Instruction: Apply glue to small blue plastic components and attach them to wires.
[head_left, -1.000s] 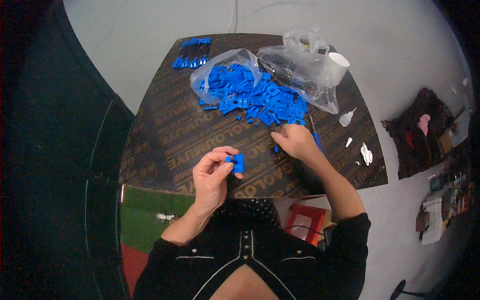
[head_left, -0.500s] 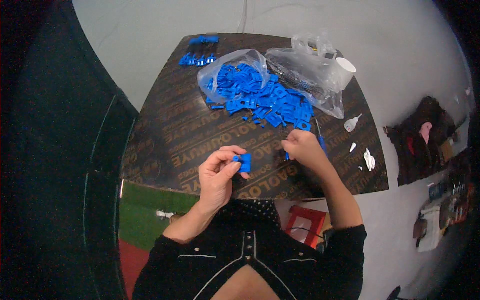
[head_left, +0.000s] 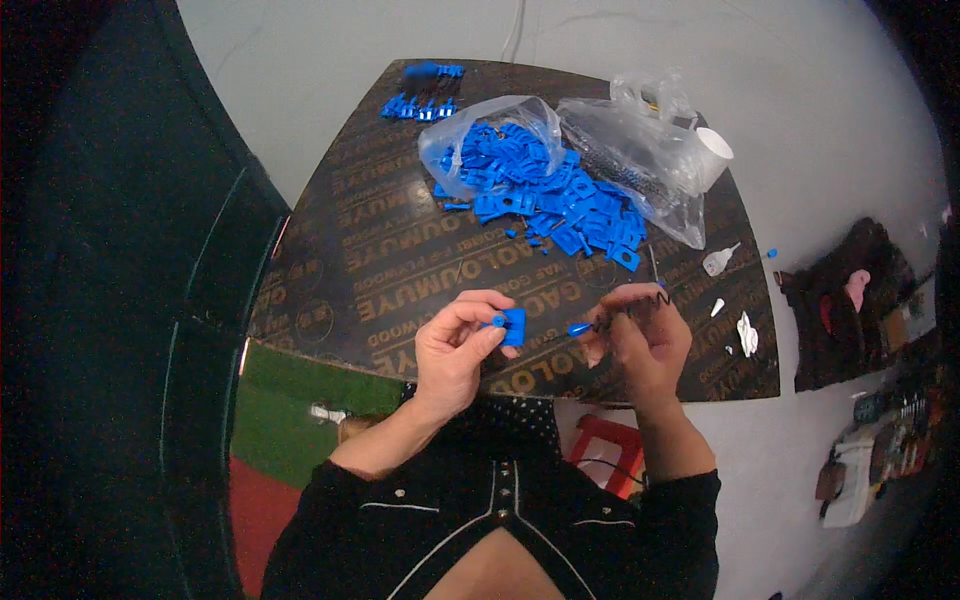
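My left hand [head_left: 455, 345] is closed in a pinch on a small blue square plastic piece [head_left: 514, 326]. A round blue knob [head_left: 498, 321] shows on that piece beside the fingertips. To its right, my right hand [head_left: 645, 335] curls its fingers around a black coiled cord [head_left: 659, 299]. A blue pointed end [head_left: 579, 329] of the cord sticks out toward the left hand. Part of the coil is hidden by the fingers. Beyond both hands lies a heap of blue plastic parts [head_left: 585, 205], partly inside a clear plastic bag [head_left: 445, 165].
Another clear bag [head_left: 625, 150] holds dark coils, with a white cup [head_left: 714, 150] beside it. Several blue assembled pieces [head_left: 425, 108] lie at the far left. A small white bottle [head_left: 720, 260] and crumpled white tissue [head_left: 747, 335] are near the table's right edge.
My right hand has drawn back from the edge of the heap and turned; the black coiled cord and its blue end now show. The left hand keeps its blue piece. The view has shifted slightly.
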